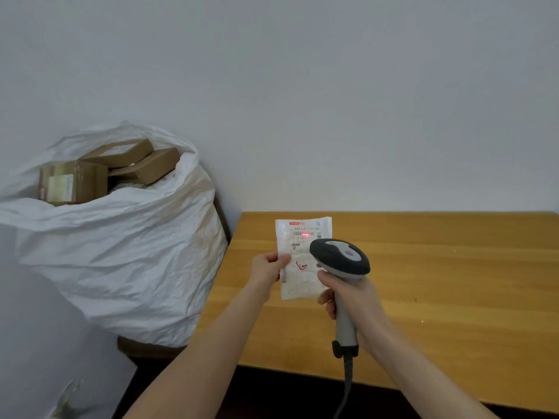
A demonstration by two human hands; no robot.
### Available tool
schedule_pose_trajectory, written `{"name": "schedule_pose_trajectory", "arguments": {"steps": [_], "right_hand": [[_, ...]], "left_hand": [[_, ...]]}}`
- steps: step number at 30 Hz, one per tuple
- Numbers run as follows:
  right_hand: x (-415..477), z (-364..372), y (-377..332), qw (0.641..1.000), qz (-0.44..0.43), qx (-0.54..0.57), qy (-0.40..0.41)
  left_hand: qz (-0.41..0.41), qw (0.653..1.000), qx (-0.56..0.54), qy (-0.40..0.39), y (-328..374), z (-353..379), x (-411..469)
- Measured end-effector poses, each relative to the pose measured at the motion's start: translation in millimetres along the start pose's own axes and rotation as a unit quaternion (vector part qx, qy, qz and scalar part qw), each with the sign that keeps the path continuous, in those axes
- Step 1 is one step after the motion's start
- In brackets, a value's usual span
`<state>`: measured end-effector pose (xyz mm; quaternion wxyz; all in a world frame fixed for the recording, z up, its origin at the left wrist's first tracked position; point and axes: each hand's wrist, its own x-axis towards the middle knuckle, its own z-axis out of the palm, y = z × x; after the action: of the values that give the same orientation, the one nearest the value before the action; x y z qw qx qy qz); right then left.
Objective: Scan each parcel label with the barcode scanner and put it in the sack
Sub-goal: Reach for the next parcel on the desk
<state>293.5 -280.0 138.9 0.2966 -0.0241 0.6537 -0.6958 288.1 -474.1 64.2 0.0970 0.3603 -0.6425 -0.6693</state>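
the left hand point(267, 269) is pinching the left edge of a flat white plastic parcel bag point(302, 258), holding it upright above the wooden table point(438, 282). the right hand point(351, 300) is gripping the grey handle of a dark-headed barcode scanner point(340, 258), which is casting a red light on the printed label point(305, 234). the big white woven sack point(121, 252) is standing to the left of the table, holding brown cardboard boxes point(121, 167).

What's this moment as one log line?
step: scan | left hand: pinches white parcel | right hand: grips barcode scanner | red beam on barcode | sack: holds cardboard boxes
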Motion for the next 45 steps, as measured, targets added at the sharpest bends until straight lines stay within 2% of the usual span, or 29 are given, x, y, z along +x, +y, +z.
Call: {"name": "schedule_pose_trajectory", "arguments": {"steps": [8, 13, 19, 22, 25, 28, 30, 32, 35, 37, 40, 42, 45], "right_hand": [[37.9, 31.1, -23.6, 0.997, -0.016, 0.009, -0.079], [55.1, 89.1, -50.9, 0.989, -0.041, -0.004, -0.143], [87.2, 171.9, -87.4, 0.984, -0.067, 0.000, -0.164], [111.9, 221.9, -102.4, 0.984, -0.079, 0.010, -0.159], [141.4, 281.1, -110.6, 0.986, -0.082, 0.021, -0.146], [171.8, 343.8, -110.7, 0.988, -0.074, 0.023, -0.133], [187.6, 378.3, -107.0, 0.990, -0.063, 0.013, -0.127], [200.9, 405.8, -104.5, 0.991, -0.052, 0.009, -0.123], [216.0, 432.9, -101.3, 0.994, -0.042, -0.005, -0.102], [224.1, 442.7, -99.2, 0.995, -0.038, -0.013, -0.090], [232.7, 446.5, -97.7, 0.997, -0.037, -0.020, -0.072], [236.0, 444.7, -97.8, 0.997, -0.040, -0.017, -0.068], [239.7, 439.8, -100.6, 0.997, -0.048, 0.001, -0.068]], "left_hand": [[0.033, 0.996, -0.011, 0.081, 20.5, -41.9, -15.0], [0.072, 0.985, -0.048, 0.148, 49.0, -101.9, -18.4], [0.141, 0.966, -0.019, 0.215, 107.3, -181.8, 2.7], [0.201, 0.937, 0.044, 0.281, 147.9, -238.0, 27.1], [0.274, 0.886, 0.144, 0.346, 193.7, -307.3, 58.1], [0.301, 0.827, 0.290, 0.376, 228.0, -374.5, 94.7], [0.296, 0.792, 0.383, 0.372, 234.5, -409.9, 121.1], [0.280, 0.778, 0.451, 0.335, 231.2, -435.9, 150.6], [0.203, 0.788, 0.543, 0.208, 219.2, -455.9, 192.9], [0.145, 0.773, 0.600, 0.143, 213.8, -460.7, 214.7], [0.102, 0.750, 0.649, 0.075, 220.9, -466.1, 230.8], [0.103, 0.752, 0.648, 0.052, 233.1, -476.3, 232.8], [0.137, 0.736, 0.659, 0.070, 250.4, -488.8, 226.3]]}}
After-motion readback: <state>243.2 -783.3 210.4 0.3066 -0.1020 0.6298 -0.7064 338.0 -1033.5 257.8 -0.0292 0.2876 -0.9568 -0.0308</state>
